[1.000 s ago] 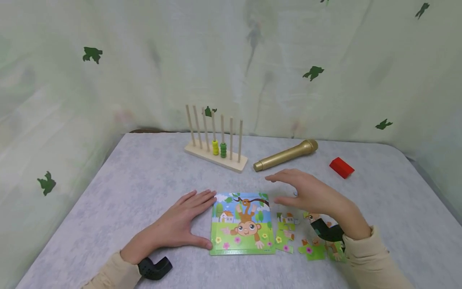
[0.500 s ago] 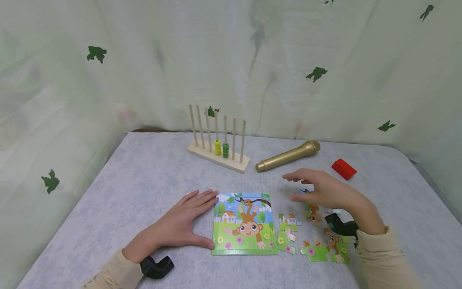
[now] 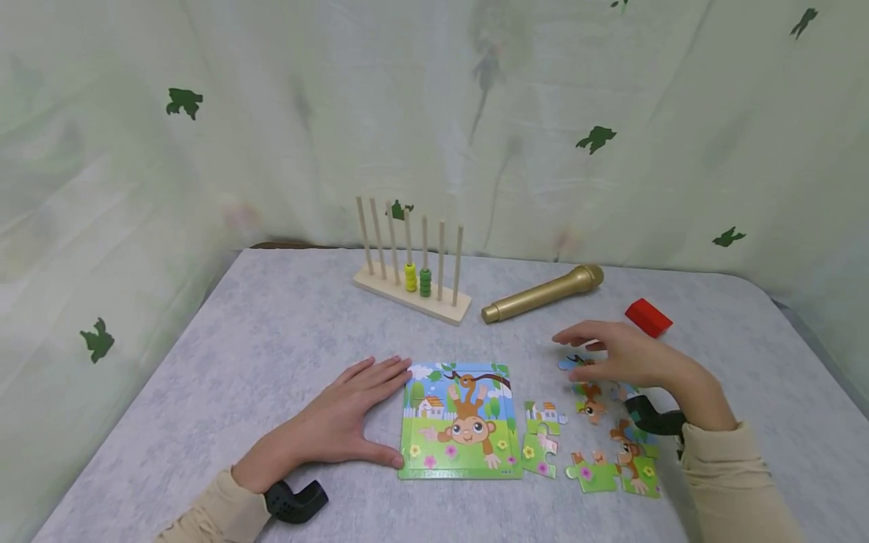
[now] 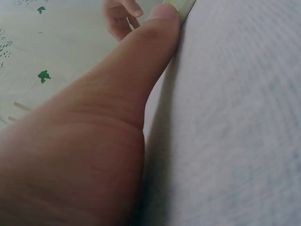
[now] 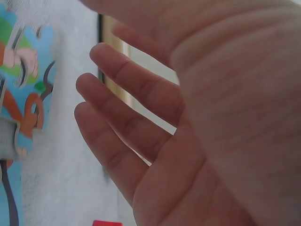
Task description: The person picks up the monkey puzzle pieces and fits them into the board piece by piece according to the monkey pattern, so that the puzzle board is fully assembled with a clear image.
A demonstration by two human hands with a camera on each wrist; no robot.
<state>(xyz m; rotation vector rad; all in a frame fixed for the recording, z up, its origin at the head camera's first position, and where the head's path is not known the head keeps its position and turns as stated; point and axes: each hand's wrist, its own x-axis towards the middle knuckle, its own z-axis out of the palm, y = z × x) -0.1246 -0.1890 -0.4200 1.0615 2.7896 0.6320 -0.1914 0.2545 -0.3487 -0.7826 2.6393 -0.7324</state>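
Observation:
A square monkey picture board (image 3: 462, 422) lies flat on the table in the head view. My left hand (image 3: 353, 415) rests along its left side, fingers spread, with the thumb at the lower left corner. Over the loose jigsaw pieces on the right hovers my right hand (image 3: 631, 353), its fingers loosely bent and nothing between them. Beneath and in front of it lie pieces with branch and monkey parts (image 3: 592, 409). A joined strip with a house (image 3: 543, 416) sits just right of the board. Nearer the front is a green piece with a pink flower (image 3: 592, 477).
Behind the board stands a wooden peg rack (image 3: 414, 298) with yellow and green beads. A gold toy microphone (image 3: 543, 294) lies to its right, and a red block (image 3: 649, 317) farther right. A pale curtain (image 3: 434, 113) hangs behind the table.
My right hand has moved right, away from the board and over the loose pieces, uncovering several of them. The left hand stays at the board's edge. The head view has shifted slightly.

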